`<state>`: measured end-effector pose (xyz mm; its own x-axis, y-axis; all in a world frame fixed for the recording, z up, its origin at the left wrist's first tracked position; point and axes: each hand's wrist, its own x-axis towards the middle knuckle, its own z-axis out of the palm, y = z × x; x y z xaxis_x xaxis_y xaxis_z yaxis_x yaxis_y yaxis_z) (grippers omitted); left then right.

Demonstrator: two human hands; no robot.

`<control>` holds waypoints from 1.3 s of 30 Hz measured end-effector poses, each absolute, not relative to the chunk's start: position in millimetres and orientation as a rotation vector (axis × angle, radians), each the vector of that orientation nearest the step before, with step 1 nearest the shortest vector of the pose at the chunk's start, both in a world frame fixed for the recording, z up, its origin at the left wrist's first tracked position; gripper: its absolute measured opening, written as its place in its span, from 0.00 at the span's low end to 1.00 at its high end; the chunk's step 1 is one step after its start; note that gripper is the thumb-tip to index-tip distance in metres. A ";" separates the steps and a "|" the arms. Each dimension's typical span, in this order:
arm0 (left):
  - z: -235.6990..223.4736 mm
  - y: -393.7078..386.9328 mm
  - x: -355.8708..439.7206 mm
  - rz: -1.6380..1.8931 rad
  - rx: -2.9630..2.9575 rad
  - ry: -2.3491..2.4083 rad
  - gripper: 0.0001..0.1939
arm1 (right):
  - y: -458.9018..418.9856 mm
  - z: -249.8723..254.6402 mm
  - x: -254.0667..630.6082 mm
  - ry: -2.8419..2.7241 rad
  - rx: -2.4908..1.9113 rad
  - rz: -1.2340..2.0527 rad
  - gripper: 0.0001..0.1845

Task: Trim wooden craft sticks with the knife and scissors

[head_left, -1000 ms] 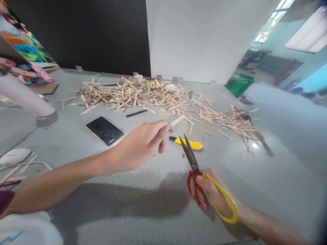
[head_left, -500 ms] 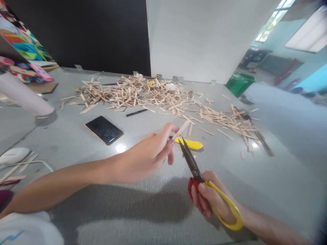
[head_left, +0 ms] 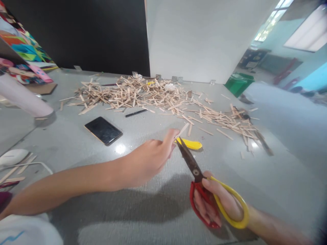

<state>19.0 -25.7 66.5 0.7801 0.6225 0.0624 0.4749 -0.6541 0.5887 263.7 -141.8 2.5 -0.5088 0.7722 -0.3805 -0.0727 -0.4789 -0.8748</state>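
Between thumb and fingers, my left hand [head_left: 153,158] pinches a pale wooden craft stick [head_left: 183,130], whose free end points up and to the right. My right hand [head_left: 217,197] grips a pair of scissors [head_left: 195,172] by its red and yellow handle loops. The dark blades point up and left, with their tips close to the held end of the stick; whether they touch it I cannot tell. Behind the tips, a yellow box cutter [head_left: 192,144] lies on the grey table, its left end hidden by my left hand and the stick.
A heap of craft sticks [head_left: 122,95] spreads along the back, trailing right. A phone [head_left: 103,131] and a black pen [head_left: 136,113] lie left of centre. A white mouse [head_left: 14,156] is at far left, a pale cylinder [head_left: 25,95] behind it. Black and white panels [head_left: 199,41] stand behind.
My left hand has come down and nearer with the stick, turning so its back shows more. The scissor handles have spread slightly and moved lower right, and the tips now meet the stick's area.
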 end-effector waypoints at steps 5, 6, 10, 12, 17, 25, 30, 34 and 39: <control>62.4 -25.9 20.5 0.274 2.600 0.854 0.12 | -141.9 -8.1 269.8 -1.036 -1.105 2.144 0.44; 61.6 -26.2 20.9 0.265 2.645 0.850 0.12 | -141.3 -8.2 269.8 -1.047 -1.109 2.141 0.44; 58.3 -27.9 23.9 0.219 2.677 0.920 0.09 | -136.6 -5.4 266.1 -1.169 -1.111 2.024 0.46; 56.2 -28.6 25.4 0.216 2.654 0.949 0.08 | -134.6 -5.4 263.8 -1.225 -1.100 1.928 0.46; 49.5 -30.2 24.9 0.207 2.784 0.967 0.11 | -134.3 -8.9 263.8 -1.202 -1.143 1.997 0.47; 46.7 -31.4 25.3 0.172 2.844 0.933 0.11 | -130.4 -2.0 261.8 -1.289 -1.192 1.864 0.47; 52.8 -29.9 26.3 0.266 2.641 0.965 0.09 | -131.3 -12.4 267.7 -1.121 -1.167 2.089 0.49; 59.2 -26.1 21.1 0.361 2.525 0.886 0.11 | -130.3 -17.5 270.8 -1.143 -1.187 2.035 0.48; 55.4 -25.9 19.4 0.390 2.442 0.847 0.15 | -129.0 -9.3 264.5 -1.307 -1.237 1.873 0.48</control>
